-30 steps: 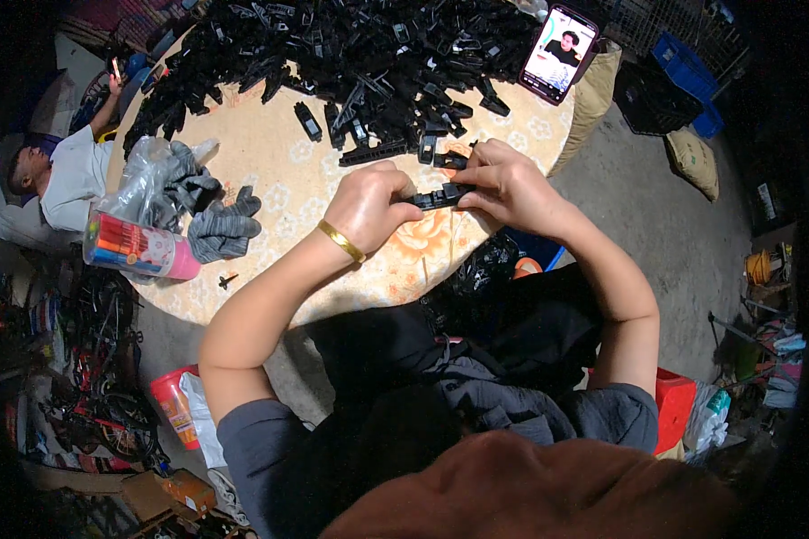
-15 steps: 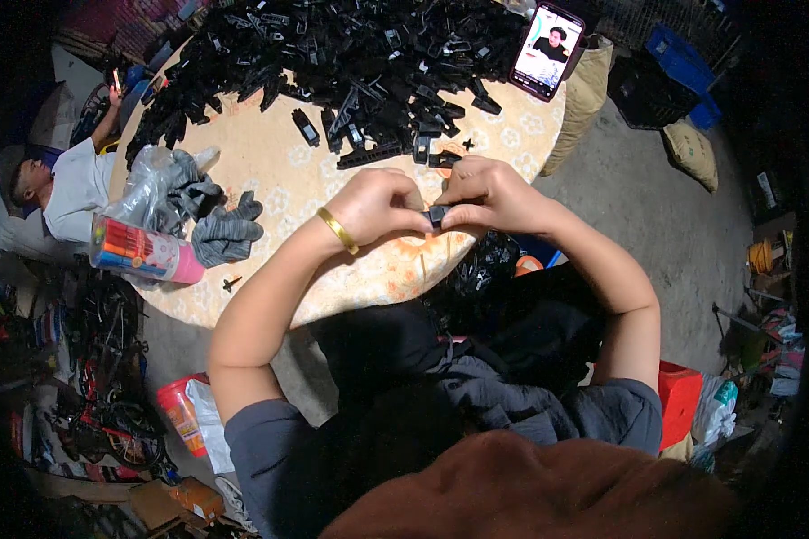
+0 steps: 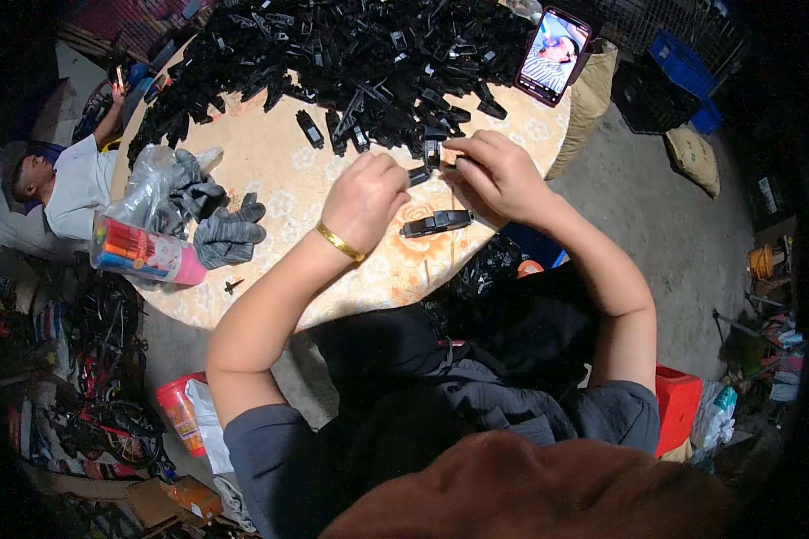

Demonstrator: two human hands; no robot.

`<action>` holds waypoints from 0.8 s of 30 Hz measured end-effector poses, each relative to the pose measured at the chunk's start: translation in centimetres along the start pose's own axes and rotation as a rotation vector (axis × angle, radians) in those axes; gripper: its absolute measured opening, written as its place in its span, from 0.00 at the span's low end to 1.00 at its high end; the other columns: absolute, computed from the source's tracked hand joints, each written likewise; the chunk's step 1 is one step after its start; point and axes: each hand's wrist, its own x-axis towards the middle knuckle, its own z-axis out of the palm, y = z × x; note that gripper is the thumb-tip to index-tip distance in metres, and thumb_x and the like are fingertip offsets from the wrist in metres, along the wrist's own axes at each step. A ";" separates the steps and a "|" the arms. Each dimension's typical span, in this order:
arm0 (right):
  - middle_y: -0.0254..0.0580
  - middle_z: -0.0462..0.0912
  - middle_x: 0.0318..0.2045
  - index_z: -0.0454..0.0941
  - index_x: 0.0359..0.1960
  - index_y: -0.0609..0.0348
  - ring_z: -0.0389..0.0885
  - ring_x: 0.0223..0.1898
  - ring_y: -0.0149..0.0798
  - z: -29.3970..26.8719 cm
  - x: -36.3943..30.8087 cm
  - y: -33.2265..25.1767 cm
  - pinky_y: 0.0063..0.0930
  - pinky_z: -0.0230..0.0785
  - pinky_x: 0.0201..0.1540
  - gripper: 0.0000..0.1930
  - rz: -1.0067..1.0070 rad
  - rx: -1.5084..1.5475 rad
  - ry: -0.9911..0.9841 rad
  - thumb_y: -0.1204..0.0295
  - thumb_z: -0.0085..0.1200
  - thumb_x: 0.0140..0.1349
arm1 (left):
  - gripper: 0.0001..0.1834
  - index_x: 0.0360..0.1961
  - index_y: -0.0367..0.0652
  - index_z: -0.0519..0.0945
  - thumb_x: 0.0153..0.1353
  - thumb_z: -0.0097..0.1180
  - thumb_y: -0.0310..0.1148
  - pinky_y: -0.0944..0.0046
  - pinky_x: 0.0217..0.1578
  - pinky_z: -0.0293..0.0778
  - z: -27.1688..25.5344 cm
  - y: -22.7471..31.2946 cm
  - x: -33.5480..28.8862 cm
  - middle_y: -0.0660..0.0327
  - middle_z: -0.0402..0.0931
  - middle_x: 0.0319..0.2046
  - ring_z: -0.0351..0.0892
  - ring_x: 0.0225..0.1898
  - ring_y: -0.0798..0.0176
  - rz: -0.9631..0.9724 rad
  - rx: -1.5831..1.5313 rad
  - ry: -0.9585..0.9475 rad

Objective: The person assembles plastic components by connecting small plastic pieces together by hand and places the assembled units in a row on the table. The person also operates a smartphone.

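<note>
On the flowered tablecloth, a long black plastic part (image 3: 437, 224) lies by itself between my forearms. My left hand (image 3: 366, 199), with a gold bracelet at its wrist, is curled closed. Its fingertips are at a small black plastic piece (image 3: 419, 174), which they appear to grip. My right hand (image 3: 505, 176) is bent in a pinch beside a black piece with a pale middle (image 3: 433, 154). What sits between its thumb and finger is mostly hidden. Beyond both hands spreads a large heap of black plastic parts (image 3: 333, 54).
A phone (image 3: 554, 56) playing a video stands at the table's far right. To the left are grey gloves (image 3: 229, 235), a clear bag (image 3: 148, 184) and a tub of coloured pens (image 3: 144, 250). Another person (image 3: 76, 184) reclines at the left, holding a phone. Sacks stand right of the table.
My hands have parted and moved farther from me, toward the heap's near edge. The black part that was between them now lies on the cloth. The phone's picture has changed.
</note>
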 end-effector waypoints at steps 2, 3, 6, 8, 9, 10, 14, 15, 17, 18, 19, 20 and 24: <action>0.45 0.79 0.30 0.77 0.39 0.60 0.78 0.33 0.45 0.1 -0.3 -0.2 0.33 0.70 0.36 0.09 0.134 0.190 -0.043 0.72 0.52 0.57 | 0.08 0.28 0.39 0.75 0.45 0.60 0.23 0.58 0.37 0.70 0.3 0.3 0.1 0.56 0.73 0.30 0.72 0.34 0.51 0.057 -0.128 -0.039; 0.46 0.80 0.29 0.76 0.39 0.61 0.79 0.31 0.44 0.2 -0.4 -0.3 0.32 0.71 0.35 0.09 0.267 0.382 -0.083 0.72 0.51 0.58 | 0.08 0.28 0.39 0.75 0.45 0.60 0.23 0.58 0.37 0.70 0.4 0.4 0.1 0.56 0.73 0.30 0.72 0.34 0.51 0.055 -0.130 -0.039; 0.48 0.81 0.30 0.76 0.39 0.62 0.81 0.31 0.43 0.2 -0.7 -1.1 0.30 0.71 0.34 0.09 0.388 0.523 -0.191 0.72 0.53 0.59 | 0.08 0.28 0.38 0.75 0.45 0.60 0.23 0.58 0.36 0.70 0.5 0.6 0.3 0.55 0.73 0.29 0.72 0.33 0.50 0.030 -0.335 -0.069; 0.48 0.81 0.30 0.76 0.40 0.62 0.81 0.30 0.43 0.6 -1.0 -0.9 0.31 0.72 0.34 0.11 0.291 0.486 -0.176 0.71 0.55 0.57 | 0.10 0.29 0.37 0.74 0.45 0.61 0.24 0.58 0.34 0.70 0.4 0.9 0.3 0.54 0.73 0.28 0.73 0.32 0.50 -0.061 -0.427 -0.063; 0.48 0.81 0.30 0.77 0.40 0.62 0.81 0.30 0.43 0.7 -1.1 -0.8 0.31 0.72 0.34 0.12 0.191 0.449 -0.162 0.71 0.57 0.55 | 0.10 0.29 0.37 0.74 0.45 0.61 0.24 0.58 0.34 0.70 0.3 1.0 0.3 0.54 0.73 0.28 0.73 0.32 0.50 -0.061 -0.428 -0.064; 0.43 0.79 0.30 0.77 0.40 0.64 0.78 0.31 0.33 0.4 -1.0 -0.9 0.23 0.70 0.34 0.12 0.165 0.384 -0.171 0.76 0.60 0.53 | 0.11 0.29 0.37 0.74 0.44 0.62 0.25 0.59 0.34 0.70 0.1 1.0 0.2 0.53 0.73 0.28 0.74 0.32 0.50 -0.127 -0.307 -0.050; 0.43 0.77 0.27 0.79 0.37 0.62 0.77 0.29 0.39 -0.4 -0.9 -0.7 0.28 0.70 0.32 0.13 0.006 0.176 -0.174 0.76 0.62 0.49 | 0.12 0.28 0.37 0.78 0.42 0.66 0.29 0.59 0.32 0.71 0.0 0.3 -0.1 0.53 0.73 0.26 0.75 0.30 0.52 -0.267 -0.222 -0.095; 0.43 0.76 0.27 0.80 0.37 0.62 0.77 0.30 0.41 -0.5 -0.7 -0.8 0.30 0.70 0.32 0.13 -0.042 0.110 -0.129 0.75 0.63 0.46 | 0.11 0.27 0.37 0.79 0.42 0.66 0.30 0.59 0.32 0.71 -0.1 0.3 -0.1 0.54 0.73 0.26 0.75 0.29 0.53 -0.295 -0.253 -0.125; 0.43 0.76 0.26 0.80 0.36 0.61 0.76 0.30 0.44 -0.9 -0.6 -1.1 0.32 0.69 0.32 0.14 -0.089 0.045 -0.084 0.75 0.64 0.44 | 0.10 0.25 0.37 0.80 0.41 0.66 0.30 0.58 0.33 0.70 -0.3 0.4 0.0 0.54 0.73 0.24 0.74 0.30 0.52 -0.280 -0.242 -0.113; 0.43 0.75 0.26 0.80 0.36 0.61 0.76 0.30 0.44 -1.1 -0.6 -1.1 0.32 0.69 0.32 0.15 -0.049 0.030 -0.139 0.74 0.64 0.43 | 0.09 0.23 0.37 0.80 0.40 0.66 0.30 0.57 0.34 0.70 -0.3 0.4 0.1 0.54 0.73 0.23 0.74 0.31 0.50 -0.264 -0.232 -0.100; 0.43 0.75 0.26 0.80 0.35 0.61 0.76 0.31 0.44 -1.3 -0.6 -1.2 0.32 0.69 0.32 0.15 -0.009 0.016 -0.195 0.73 0.65 0.42 | 0.09 0.23 0.37 0.80 0.40 0.66 0.30 0.57 0.34 0.70 -0.4 0.5 0.2 0.54 0.73 0.23 0.74 0.31 0.50 -0.265 -0.233 -0.101; 0.43 0.75 0.26 0.80 0.35 0.61 0.76 0.31 0.44 -1.4 -0.5 -1.3 0.32 0.69 0.32 0.15 -0.009 0.017 -0.195 0.73 0.65 0.42 | 0.09 0.22 0.37 0.80 0.40 0.66 0.30 0.57 0.33 0.69 -0.5 0.5 0.2 0.54 0.73 0.22 0.74 0.31 0.51 -0.261 -0.239 -0.109; 0.43 0.74 0.24 0.80 0.28 0.60 0.76 0.32 0.46 -0.6 0.0 -1.5 0.36 0.69 0.32 0.12 -0.045 0.031 -0.247 0.70 0.64 0.41 | 0.10 0.22 0.37 0.79 0.39 0.67 0.29 0.60 0.28 0.68 -0.2 0.2 0.5 0.56 0.72 0.21 0.73 0.26 0.55 -0.170 -0.242 -0.111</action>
